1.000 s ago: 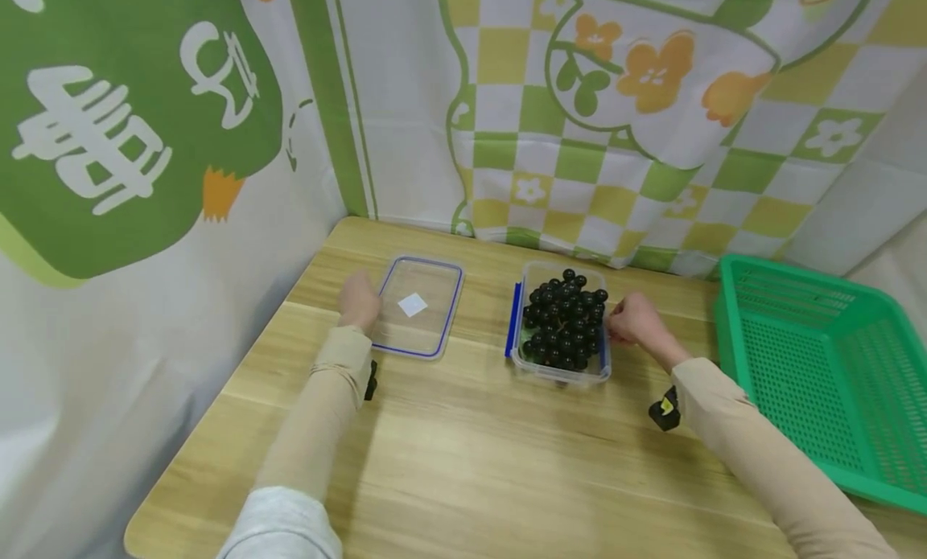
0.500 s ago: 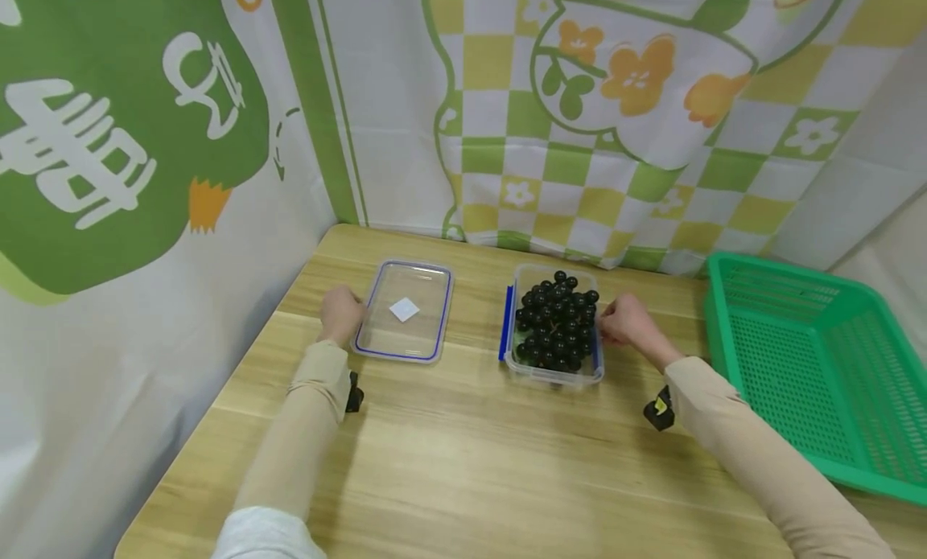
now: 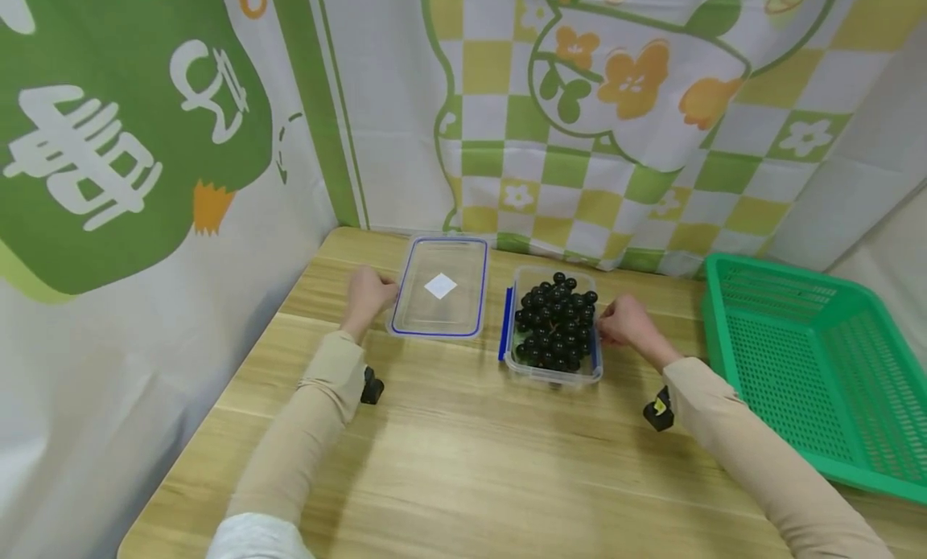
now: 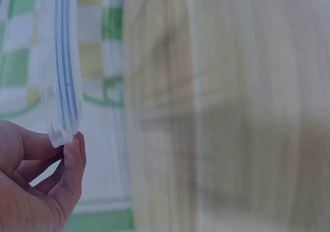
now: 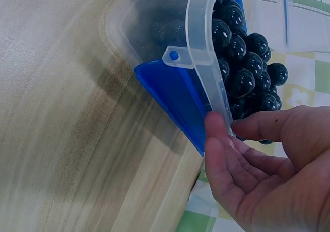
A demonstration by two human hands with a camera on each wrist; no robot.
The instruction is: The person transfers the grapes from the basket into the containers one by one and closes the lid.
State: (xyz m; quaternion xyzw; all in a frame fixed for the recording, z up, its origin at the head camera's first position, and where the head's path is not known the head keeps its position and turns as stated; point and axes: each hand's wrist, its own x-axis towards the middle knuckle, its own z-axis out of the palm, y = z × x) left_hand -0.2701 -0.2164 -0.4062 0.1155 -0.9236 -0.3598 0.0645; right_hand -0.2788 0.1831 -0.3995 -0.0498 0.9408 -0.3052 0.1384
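My left hand (image 3: 367,296) pinches the left edge of a clear plastic lid (image 3: 458,314) with a blue seal and a small white label. In the left wrist view the lid (image 4: 66,82) appears edge-on between thumb and fingertips, raised off the wood. To its right stands a clear food container (image 3: 545,374) with blue side flaps, the left one sticking outward. A bunch of dark grapes (image 3: 554,322) fills it and rises above the rim. With thumb and fingers, my right hand (image 3: 626,319) pinches the container's right rim, above the hanging blue flap (image 5: 172,100).
A green perforated plastic basket (image 3: 826,334) stands at the right of the wooden table (image 3: 463,462). Behind the table hangs a checked, flowered cloth (image 3: 565,165), close to its back edge. Black wrist cameras sit on both forearms.
The lid was lying at the left; my left hand has lifted it and carried it right and back, toward the container. My right hand keeps its place at the rim.
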